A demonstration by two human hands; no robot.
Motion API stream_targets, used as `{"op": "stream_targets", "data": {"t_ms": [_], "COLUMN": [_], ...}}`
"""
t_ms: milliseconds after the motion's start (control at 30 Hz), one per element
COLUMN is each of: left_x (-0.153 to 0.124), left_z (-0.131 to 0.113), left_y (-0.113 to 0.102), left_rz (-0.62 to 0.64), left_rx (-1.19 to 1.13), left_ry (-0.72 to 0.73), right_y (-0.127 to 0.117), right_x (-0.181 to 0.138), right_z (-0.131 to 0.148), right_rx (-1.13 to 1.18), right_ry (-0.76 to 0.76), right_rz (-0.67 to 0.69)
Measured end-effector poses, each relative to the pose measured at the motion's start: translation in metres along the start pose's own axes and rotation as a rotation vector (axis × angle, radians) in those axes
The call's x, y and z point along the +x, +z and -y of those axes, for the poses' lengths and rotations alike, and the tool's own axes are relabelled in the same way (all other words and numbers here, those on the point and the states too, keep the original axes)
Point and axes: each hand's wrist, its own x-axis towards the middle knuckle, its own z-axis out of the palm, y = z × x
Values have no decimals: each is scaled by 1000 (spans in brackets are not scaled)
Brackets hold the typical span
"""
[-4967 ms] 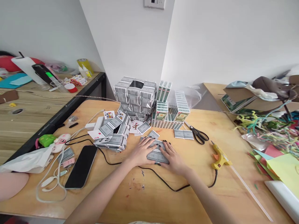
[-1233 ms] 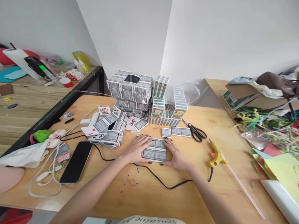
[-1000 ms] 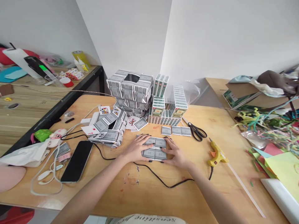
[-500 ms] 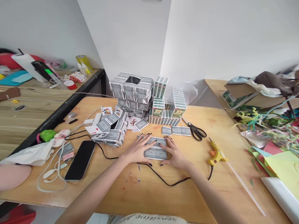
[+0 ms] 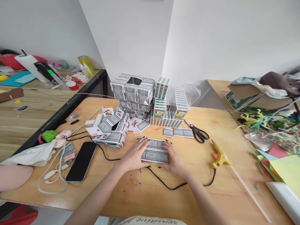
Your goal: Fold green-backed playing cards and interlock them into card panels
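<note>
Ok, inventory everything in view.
Card panel: one, grey, front centre
Smaller card pieces: at least two, grey, behind panel
Card structures: at least two, grey, back and left
Loose cards: several, white and grey, left
Card boxes: many, green, back
Scissors: one, black, right of boxes
Glue gun: one, yellow, right
Phone: one, black, left
Cables: several, black and white, left, front
Small items: many, mixed, left
Papers: several, multicoloured, right edge
Fuzzy strands: many, multicoloured, right
Cardboard box: one, brown, right
Work table: one, tan, centre
Side table: one, tan, left, cluttered
Left hand: one, dark nails, panel's left edge
Right hand: one, dark nails, panel's right edge
</note>
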Motion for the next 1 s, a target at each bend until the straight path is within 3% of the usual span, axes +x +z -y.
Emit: {"op": "stream_targets", "data": {"t_ms": [233,367,500,800,1000], "left_x": [15,10,8,8,12], "left_z": [7,12,12,20,21], "left_y": [11,14,13,14,13], "left_rz": [-11,-18,-33,9,39], "left_rx": [-24,-42,-16,99,173], "left_ry": [-60,-45,-29,53,114], "right_y": [7,8,7,9,10], "right_x": [33,45,45,42,42], "right_z": [15,19,19,24,20], "right_rx": [-92,-144,-215,-265,-269], "right_ry": [-30,-112,-147,-79,-137], "right_rz": [59,181,272,283,312]}}
